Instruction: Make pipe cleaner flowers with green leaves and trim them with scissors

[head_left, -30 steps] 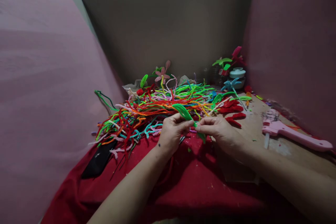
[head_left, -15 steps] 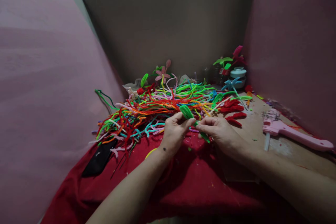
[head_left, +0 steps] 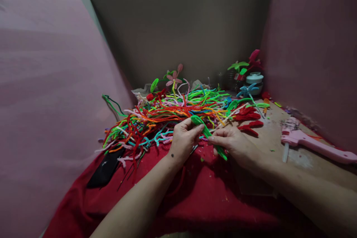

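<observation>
Both hands hold a green pipe-cleaner piece (head_left: 206, 132), folded into a long narrow leaf-like shape and slanting down to the right. My left hand (head_left: 184, 139) pinches it near its upper end between thumb and fingers. Lower down, the thumb and fingertips of my right hand (head_left: 230, 142) are closed on the same piece, and its tip sticks out below them. Just behind the hands spreads a heap of pipe cleaners (head_left: 164, 113) in many colours. Red pipe-cleaner petals (head_left: 247, 113) lie beyond my right hand.
A pink glue gun (head_left: 315, 143) lies on the brown board (head_left: 270, 134) at right. A black flat case (head_left: 104, 173) rests on the red cloth (head_left: 134, 200). Pipe-cleaner flowers (head_left: 173, 79) and a pale blue jar (head_left: 254, 79) stand at the back, with pink panels (head_left: 47, 93) on both sides.
The green piece has turned slightly, and more of its length shows between and below my hands. My left hand has shifted a little left and the right hand slightly lower.
</observation>
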A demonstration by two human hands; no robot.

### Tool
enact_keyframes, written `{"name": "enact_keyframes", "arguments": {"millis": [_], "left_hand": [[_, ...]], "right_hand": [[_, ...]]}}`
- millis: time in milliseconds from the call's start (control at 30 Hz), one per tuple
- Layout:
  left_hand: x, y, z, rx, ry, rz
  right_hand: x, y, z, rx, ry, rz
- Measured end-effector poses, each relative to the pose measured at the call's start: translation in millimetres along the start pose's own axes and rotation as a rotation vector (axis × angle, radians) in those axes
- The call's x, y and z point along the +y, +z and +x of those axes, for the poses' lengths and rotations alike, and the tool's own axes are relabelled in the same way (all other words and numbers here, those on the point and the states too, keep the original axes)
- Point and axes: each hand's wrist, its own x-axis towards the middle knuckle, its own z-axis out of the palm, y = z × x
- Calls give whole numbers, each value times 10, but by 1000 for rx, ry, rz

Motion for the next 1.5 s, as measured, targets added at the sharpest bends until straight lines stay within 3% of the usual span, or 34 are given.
{"name": "enact_keyframes", "arguments": {"millis": [267, 400, 567, 733, 1033, 1133, 1300, 1500], "left_hand": [[120, -77, 3, -104, -31, 29], [116, -71, 16, 4, -10, 65], [123, -95, 48, 109, 52, 243], [147, -93, 40, 31, 45, 263], [114, -101, 62, -37, -61, 52], [111, -115, 68, 29, 12, 207], [57, -101, 52, 214, 313, 593], [20, -117, 69, 223, 392, 657]], "right_hand": [[-32, 17, -27, 5, 19, -5], [-38, 47, -29, 23, 55, -7], [0, 53, -12, 72, -26, -69], [-28, 55, -20, -22, -31, -21], [21, 58, -12, 64, -138, -202], [23, 74, -10, 72, -114, -210], [19, 112, -5, 88, 56, -40], [-6, 120, -21, 93, 71, -14]]}}
